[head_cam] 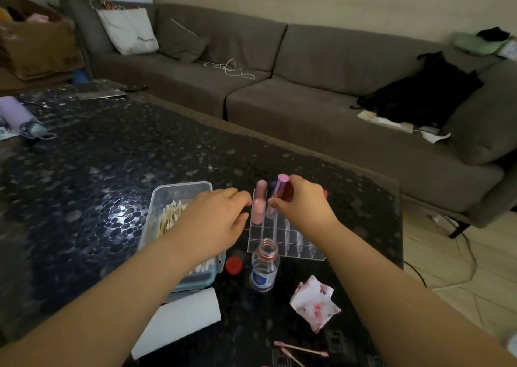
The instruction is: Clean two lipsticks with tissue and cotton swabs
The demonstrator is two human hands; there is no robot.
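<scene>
My right hand (pixel 300 203) grips a lipstick with a shiny pink-purple cap (pixel 280 190), upright over the back row of a clear acrylic organizer (pixel 291 242). A pale pink lipstick (pixel 259 203) stands in the slot beside it. My left hand (pixel 221 215) reaches toward the organizer's left edge, fingers loosely curled, holding nothing that I can see. A crumpled tissue with red stains (pixel 314 302) lies at the front right. Two used pink-tipped cotton swabs (pixel 300 351) lie near the front edge. A clear box of cotton swabs (pixel 173 212) sits under my left forearm.
An open small clear bottle (pixel 264 268) stands in front of the organizer, its red cap (pixel 234 264) beside it. A white tissue roll (pixel 179 320) lies at the front left. The dark pebble-patterned table (pixel 98 170) has a purple object (pixel 19 117) at far left. A grey sofa (pixel 279 86) runs behind.
</scene>
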